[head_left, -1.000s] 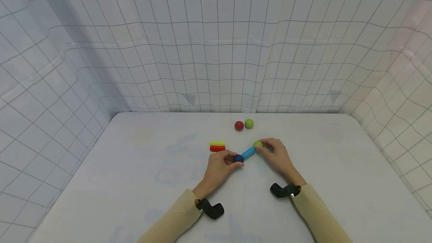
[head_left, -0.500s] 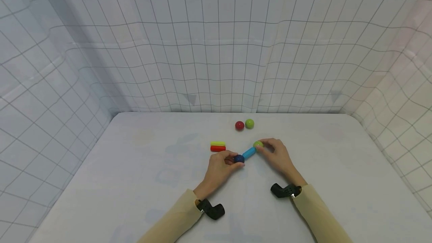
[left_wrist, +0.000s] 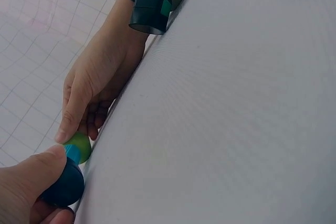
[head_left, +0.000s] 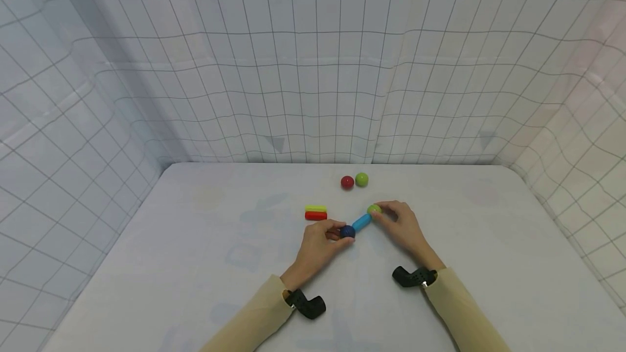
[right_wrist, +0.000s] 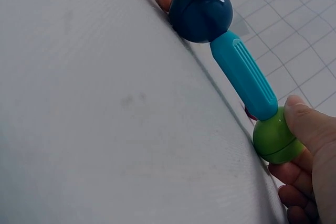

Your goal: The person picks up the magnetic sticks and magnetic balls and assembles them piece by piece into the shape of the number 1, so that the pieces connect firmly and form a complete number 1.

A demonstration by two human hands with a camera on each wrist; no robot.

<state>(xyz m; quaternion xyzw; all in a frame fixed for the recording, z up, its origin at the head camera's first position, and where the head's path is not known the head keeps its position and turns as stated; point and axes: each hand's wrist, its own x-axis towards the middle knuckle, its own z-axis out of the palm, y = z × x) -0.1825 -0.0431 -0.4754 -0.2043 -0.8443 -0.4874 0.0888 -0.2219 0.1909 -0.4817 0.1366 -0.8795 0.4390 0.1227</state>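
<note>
A light blue grooved rod (right_wrist: 244,74) joins a dark blue ball (right_wrist: 200,15) at one end and a green ball (right_wrist: 275,139) at the other. My left hand (head_left: 315,246) pinches the dark blue ball between thumb and fingers. At the other end, the thumb and fingers of my right hand (head_left: 403,227) grip the green ball. In the head view the joined piece slants up to the right, low over or on the white table; I cannot tell which. The left wrist view shows the dark blue ball (left_wrist: 65,184) partly covered by the left thumb.
Behind the hands, a red ball (head_left: 347,182) and a second green ball (head_left: 362,179) lie side by side. A yellow rod (head_left: 315,208) and a red rod (head_left: 315,215) lie parallel just beyond the left hand. Grid-patterned curtains (head_left: 313,69) border the white table (head_left: 195,243).
Both hands keep their hold on the balls. The left hand and the dark blue ball have shifted very slightly toward me; the loose balls and rods stay where they were.
</note>
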